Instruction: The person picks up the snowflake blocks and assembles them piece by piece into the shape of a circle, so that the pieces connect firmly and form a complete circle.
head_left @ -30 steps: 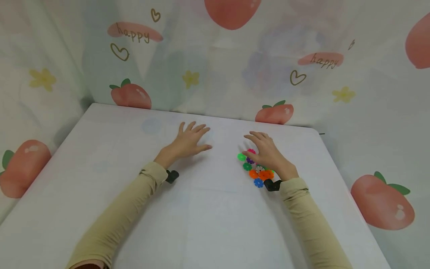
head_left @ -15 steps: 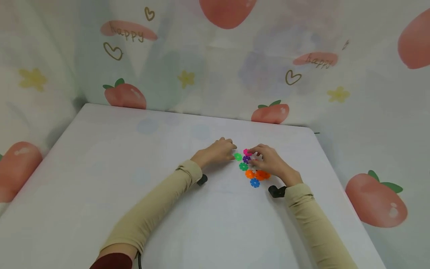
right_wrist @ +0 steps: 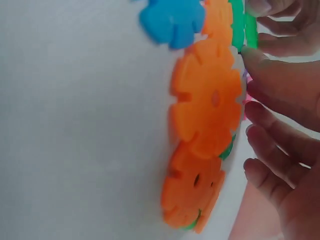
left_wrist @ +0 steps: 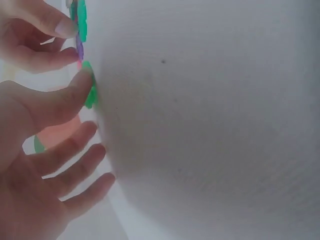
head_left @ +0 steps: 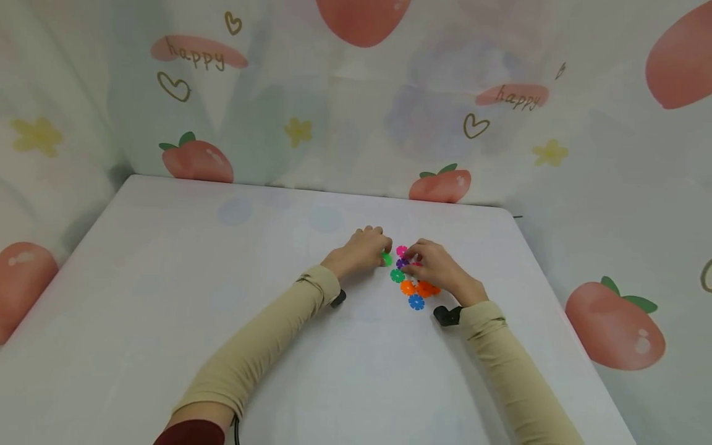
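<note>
My left hand [head_left: 363, 250] pinches a light green notched plastic disc [head_left: 387, 260] at the left side of a small group of such discs; the left wrist view shows the thumb on that green disc [left_wrist: 89, 95] and the other fingers spread. Close beside it, my right hand [head_left: 439, 264] has thumb and index finger around a purple disc [head_left: 401, 264], which the fingers partly hide. A pink disc [head_left: 402, 251] lies just behind the purple one, and a darker green disc [head_left: 397, 275] in front of it.
Orange discs [right_wrist: 207, 97] overlap under the right wrist, and a blue disc [head_left: 416, 301] lies nearest the person. All rest on a white table [head_left: 334, 371]. Behind its far edge hangs a printed cloth [head_left: 334, 123]. A black wrist camera [head_left: 447, 316] sits below the right wrist.
My left hand has come from the left to the discs and now grips the light green one. The right hand has lowered, its fingers closing in on the purple disc.
</note>
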Action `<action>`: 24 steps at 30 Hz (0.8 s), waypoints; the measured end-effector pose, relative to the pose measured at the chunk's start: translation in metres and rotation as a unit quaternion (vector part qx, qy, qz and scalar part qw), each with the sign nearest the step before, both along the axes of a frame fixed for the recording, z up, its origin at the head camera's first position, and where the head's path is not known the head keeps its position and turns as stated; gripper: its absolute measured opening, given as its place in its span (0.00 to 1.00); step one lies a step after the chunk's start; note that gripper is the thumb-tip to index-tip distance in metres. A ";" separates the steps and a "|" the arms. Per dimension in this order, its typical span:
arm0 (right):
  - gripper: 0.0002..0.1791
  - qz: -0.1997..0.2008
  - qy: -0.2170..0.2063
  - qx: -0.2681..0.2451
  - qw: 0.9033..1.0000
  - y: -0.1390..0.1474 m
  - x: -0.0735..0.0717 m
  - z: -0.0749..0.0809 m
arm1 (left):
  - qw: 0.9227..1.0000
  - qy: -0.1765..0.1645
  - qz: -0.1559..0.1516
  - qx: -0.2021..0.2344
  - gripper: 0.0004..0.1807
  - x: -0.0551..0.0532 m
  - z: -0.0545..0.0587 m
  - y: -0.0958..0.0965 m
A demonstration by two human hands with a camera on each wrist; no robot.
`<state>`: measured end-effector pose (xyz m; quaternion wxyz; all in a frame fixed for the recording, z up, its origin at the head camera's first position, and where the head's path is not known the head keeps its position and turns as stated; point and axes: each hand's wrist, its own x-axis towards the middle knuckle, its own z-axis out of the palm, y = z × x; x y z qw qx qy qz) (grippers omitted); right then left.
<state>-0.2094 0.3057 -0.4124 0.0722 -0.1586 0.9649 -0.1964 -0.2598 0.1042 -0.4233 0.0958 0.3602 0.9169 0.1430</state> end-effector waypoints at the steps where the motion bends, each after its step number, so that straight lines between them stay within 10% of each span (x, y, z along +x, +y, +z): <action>1: 0.13 -0.003 -0.005 0.002 1.000 -0.002 -0.001 0.000 | 1.000 -0.003 0.001 0.005 0.15 0.000 0.000 -0.001; 14: 0.11 -0.031 -0.045 -0.043 0.998 -0.006 -0.003 -0.002 | 0.981 -0.091 0.021 0.172 0.10 0.006 -0.005 -0.031; 24: 0.08 -0.024 0.012 -0.106 0.994 -0.029 -0.001 -0.002 | 0.942 -0.151 0.117 0.275 0.10 0.020 0.001 -0.078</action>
